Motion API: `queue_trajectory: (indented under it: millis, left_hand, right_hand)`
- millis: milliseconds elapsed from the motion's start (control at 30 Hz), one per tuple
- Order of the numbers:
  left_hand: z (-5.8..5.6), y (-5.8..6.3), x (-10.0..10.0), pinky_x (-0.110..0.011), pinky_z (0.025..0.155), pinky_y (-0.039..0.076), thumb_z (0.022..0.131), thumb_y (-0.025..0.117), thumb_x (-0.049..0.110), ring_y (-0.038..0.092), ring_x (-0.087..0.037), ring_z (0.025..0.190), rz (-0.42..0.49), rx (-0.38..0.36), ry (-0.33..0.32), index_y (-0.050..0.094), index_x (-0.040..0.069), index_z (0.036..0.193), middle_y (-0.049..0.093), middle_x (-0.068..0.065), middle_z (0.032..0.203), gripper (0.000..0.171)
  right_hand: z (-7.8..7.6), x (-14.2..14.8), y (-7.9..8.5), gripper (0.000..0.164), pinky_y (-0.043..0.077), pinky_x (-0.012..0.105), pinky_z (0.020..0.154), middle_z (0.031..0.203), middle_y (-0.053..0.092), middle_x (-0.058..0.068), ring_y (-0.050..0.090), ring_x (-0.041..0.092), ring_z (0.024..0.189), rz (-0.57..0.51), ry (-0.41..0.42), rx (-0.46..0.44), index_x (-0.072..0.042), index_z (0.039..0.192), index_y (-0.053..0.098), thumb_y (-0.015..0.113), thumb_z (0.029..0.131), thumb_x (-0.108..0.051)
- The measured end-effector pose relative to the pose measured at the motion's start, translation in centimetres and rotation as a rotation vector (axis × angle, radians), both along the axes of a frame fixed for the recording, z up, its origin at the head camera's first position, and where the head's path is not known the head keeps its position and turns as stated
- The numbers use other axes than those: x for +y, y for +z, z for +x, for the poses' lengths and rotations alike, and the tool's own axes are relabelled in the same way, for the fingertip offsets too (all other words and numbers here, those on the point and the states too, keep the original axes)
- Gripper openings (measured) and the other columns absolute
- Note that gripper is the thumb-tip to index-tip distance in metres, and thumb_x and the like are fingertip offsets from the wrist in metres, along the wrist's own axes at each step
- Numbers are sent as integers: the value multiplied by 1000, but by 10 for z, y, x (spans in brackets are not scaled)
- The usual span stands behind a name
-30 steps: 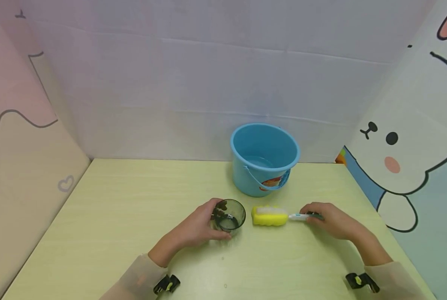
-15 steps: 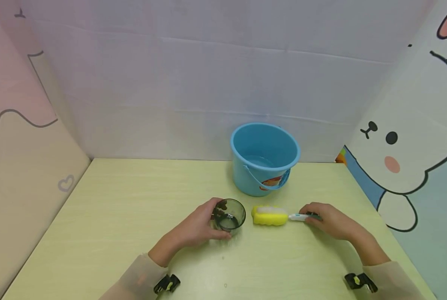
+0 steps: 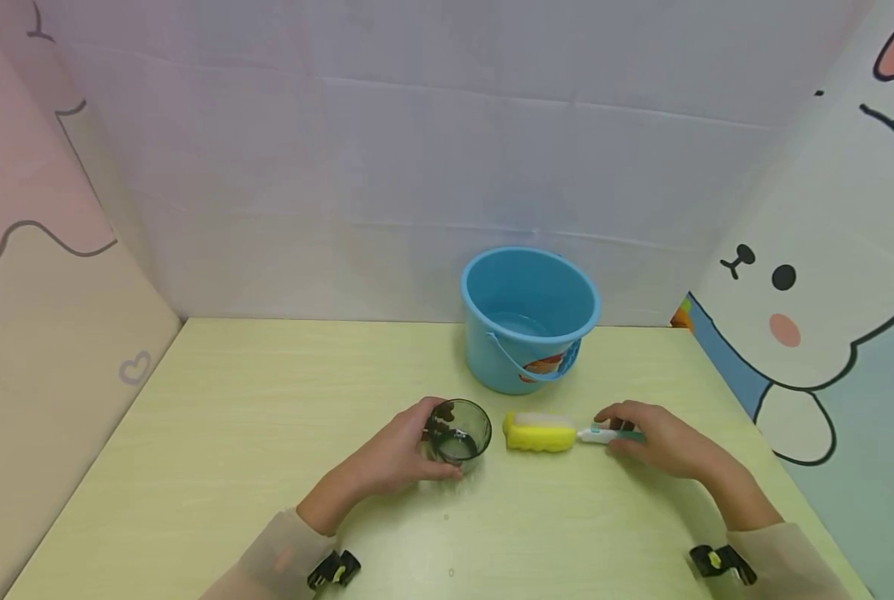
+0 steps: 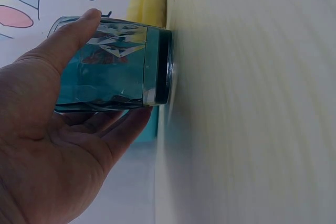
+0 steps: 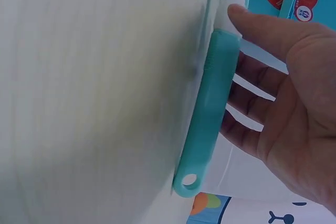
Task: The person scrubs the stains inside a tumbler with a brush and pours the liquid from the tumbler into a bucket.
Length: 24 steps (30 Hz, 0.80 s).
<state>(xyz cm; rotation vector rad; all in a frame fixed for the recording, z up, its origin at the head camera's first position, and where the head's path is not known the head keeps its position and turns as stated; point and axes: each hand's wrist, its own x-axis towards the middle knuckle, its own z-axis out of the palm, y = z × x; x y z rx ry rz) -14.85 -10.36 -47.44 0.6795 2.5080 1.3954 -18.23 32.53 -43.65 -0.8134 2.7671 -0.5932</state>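
Note:
My left hand (image 3: 405,450) holds a dark, see-through drinking glass (image 3: 471,450), thumb on one side and fingers round the other. In the left wrist view the faceted glass (image 4: 105,72) stands upright, its thick base at the table. A bottle brush with a yellow sponge head (image 3: 540,433) lies to its right, handle pointing right. Around the handle is my right hand (image 3: 660,437), thumb and fingers loosely spread. In the right wrist view the thumb lies by the handle's white neck, and the fingers are behind the teal grip (image 5: 210,103), which lies along the table.
Behind the brush stands a light-blue bucket (image 3: 532,358) with its handle hanging down in front. A pale wooden table (image 3: 267,400) lies under everything. White and cartoon-printed panels (image 3: 814,317) close it in at the back and sides.
My right hand's fingers have loosened and lifted a little at the brush handle, so more of the handle shows. The left hand, glass, brush and bucket look unmoved.

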Motion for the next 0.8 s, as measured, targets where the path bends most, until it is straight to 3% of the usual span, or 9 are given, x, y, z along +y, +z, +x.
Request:
queue_trajectory:
  millis: [167,400,633,800]
  left_hand:
    - [0,0,0,-48,114,45,78,98,31,59,-27,131,8,-5,-3,46,5,151,63,-9,139,93]
    - [0,1,0,-49,113,46,78,98,31,59,-27,131,13,-12,-6,46,4,151,63,-10,139,93]
    - [0,1,-1,-48,113,46,78,98,32,59,-27,131,20,-18,-10,46,5,151,62,-10,140,93]
    - [1,1,0,-49,113,46,78,98,31,59,-27,131,15,-16,-5,46,5,151,62,-10,140,93]
  right_hand:
    - [-1,-1,6,39,57,46,86,112,69,-2,64,17,101,-3,-53,8,-9,135,68,77,100,-24]
    - [-4,-4,22,43,55,54,88,116,68,6,64,24,105,-35,-65,70,-7,140,64,73,104,-27]
    - [-12,-8,40,43,58,50,85,117,69,6,66,20,100,-62,-59,152,-9,142,62,73,104,-26]
    - [-19,-12,52,45,59,39,82,117,71,3,68,19,98,-90,-88,189,-8,144,61,71,105,-28]
